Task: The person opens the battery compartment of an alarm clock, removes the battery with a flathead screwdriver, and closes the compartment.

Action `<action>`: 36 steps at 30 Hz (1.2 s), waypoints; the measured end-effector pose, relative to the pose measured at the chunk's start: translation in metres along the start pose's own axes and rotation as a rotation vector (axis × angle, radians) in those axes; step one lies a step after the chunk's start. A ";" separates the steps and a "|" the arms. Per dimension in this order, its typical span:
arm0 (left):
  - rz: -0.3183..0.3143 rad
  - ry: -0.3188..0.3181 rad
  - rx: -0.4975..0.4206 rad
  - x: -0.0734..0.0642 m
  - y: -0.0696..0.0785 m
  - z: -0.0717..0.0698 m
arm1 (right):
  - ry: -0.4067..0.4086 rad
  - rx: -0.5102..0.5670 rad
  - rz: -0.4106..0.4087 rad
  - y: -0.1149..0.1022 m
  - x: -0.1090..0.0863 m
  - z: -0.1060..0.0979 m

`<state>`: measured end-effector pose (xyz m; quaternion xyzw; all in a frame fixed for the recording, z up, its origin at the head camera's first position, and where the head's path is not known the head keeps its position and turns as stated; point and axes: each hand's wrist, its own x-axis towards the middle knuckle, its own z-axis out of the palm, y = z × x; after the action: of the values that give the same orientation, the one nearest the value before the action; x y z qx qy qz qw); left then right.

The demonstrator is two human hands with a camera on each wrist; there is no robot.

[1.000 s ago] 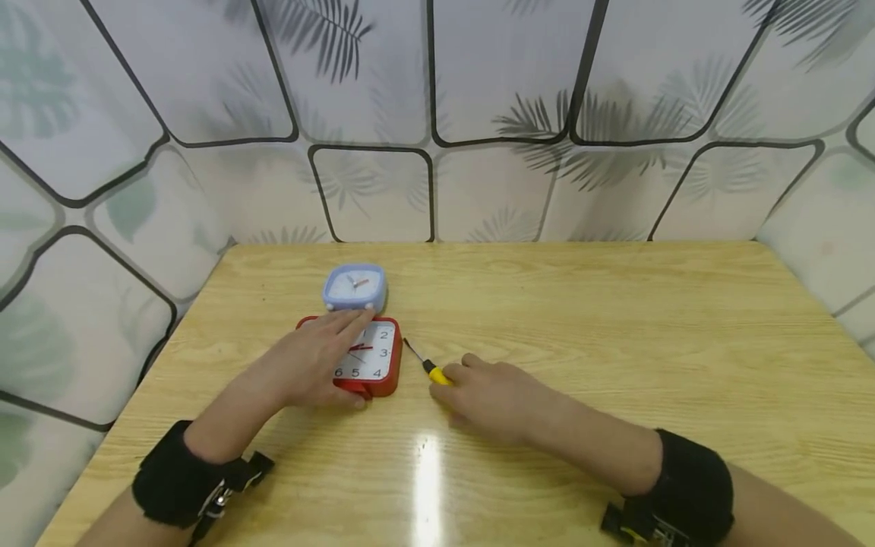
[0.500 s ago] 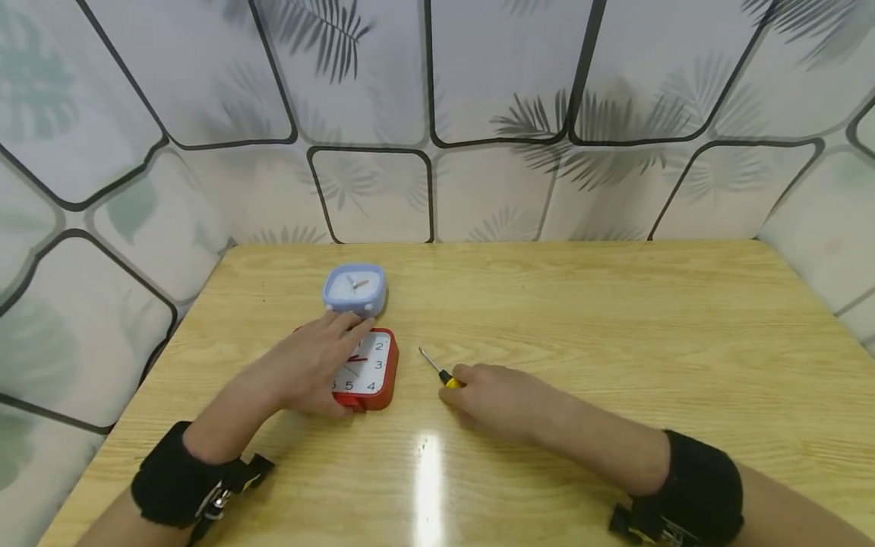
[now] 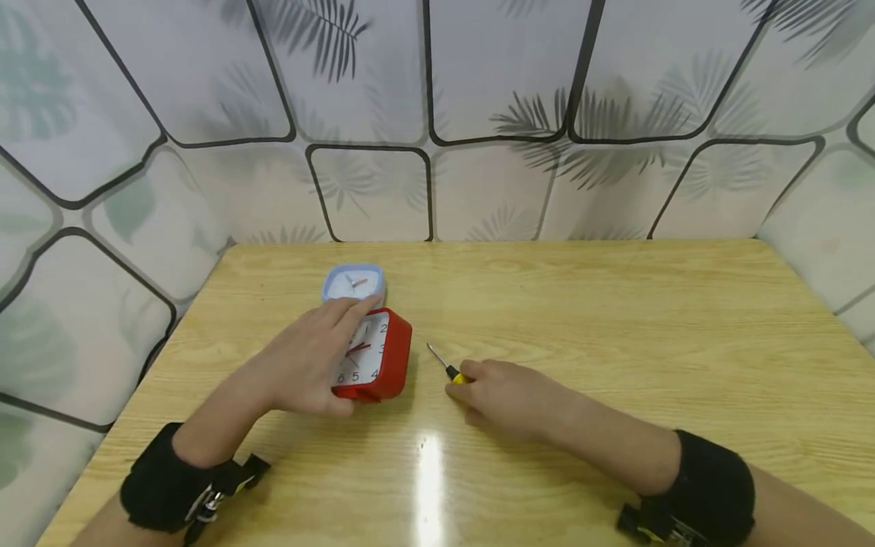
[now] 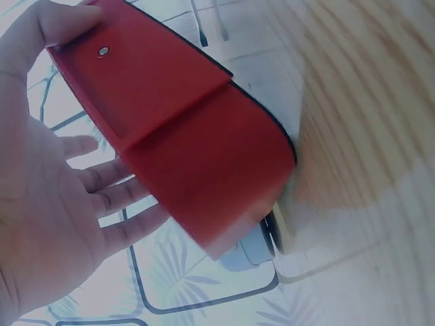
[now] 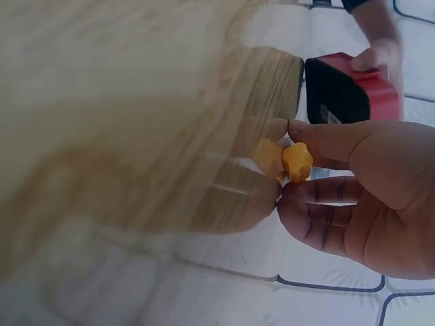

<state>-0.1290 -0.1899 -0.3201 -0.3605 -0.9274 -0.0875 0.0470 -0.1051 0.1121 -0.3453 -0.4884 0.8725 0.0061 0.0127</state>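
My left hand (image 3: 307, 357) grips a red square alarm clock (image 3: 395, 357) by its left part, thumb at the near edge and fingers over the far edge. The clock is tilted, its right side showing; the left wrist view shows its red underside (image 4: 197, 156) with a small screw. Its black back (image 5: 333, 88) faces the right wrist camera. To the right, my right hand (image 3: 509, 399) pinches the yellow handle (image 5: 298, 161) of a screwdriver (image 3: 453, 372) between thumb and fingers. The screwdriver's tip points toward the clock, apart from it.
A light blue alarm clock (image 3: 354, 281) stands just behind the red one, partly hidden by my left fingers. The wooden table (image 3: 581, 319) reaches back to a patterned cloth wall (image 3: 492, 190).
The red clock first slid slightly toward me, then was tilted up, showing more of its right side. My right hand and the screwdriver have drawn a little to the right.
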 end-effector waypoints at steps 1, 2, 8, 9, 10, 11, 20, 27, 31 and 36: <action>-0.002 0.015 -0.008 0.000 0.000 -0.001 | 0.012 0.000 -0.001 0.001 -0.001 0.001; -0.004 0.027 -0.014 0.001 0.000 -0.001 | 0.029 -0.008 -0.003 0.003 -0.003 0.001; 0.001 0.077 -0.018 0.001 0.001 -0.002 | 0.109 -0.029 -0.010 0.011 -0.010 0.005; 0.003 0.083 -0.017 0.001 0.002 -0.002 | 0.113 -0.030 -0.007 0.012 -0.011 0.005; 0.003 0.086 -0.019 0.001 0.002 -0.003 | 0.115 -0.028 -0.003 0.014 -0.013 0.004; 0.001 0.087 -0.022 0.001 0.003 -0.003 | 0.111 -0.023 0.003 0.016 -0.014 0.004; -0.055 0.109 -0.082 -0.002 0.010 -0.007 | 0.028 0.088 0.153 0.040 -0.033 0.002; -0.049 0.133 -0.255 -0.002 0.012 -0.005 | -0.009 0.146 0.282 0.066 -0.053 0.004; 0.018 0.156 -0.321 -0.001 0.012 -0.003 | -0.011 0.157 0.333 0.079 -0.065 0.003; 0.077 0.149 -0.416 0.001 0.014 -0.001 | 0.007 0.158 0.352 0.094 -0.083 0.002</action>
<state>-0.1205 -0.1794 -0.3168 -0.3900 -0.8690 -0.3016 0.0432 -0.1420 0.2316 -0.3454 -0.3256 0.9423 -0.0621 0.0469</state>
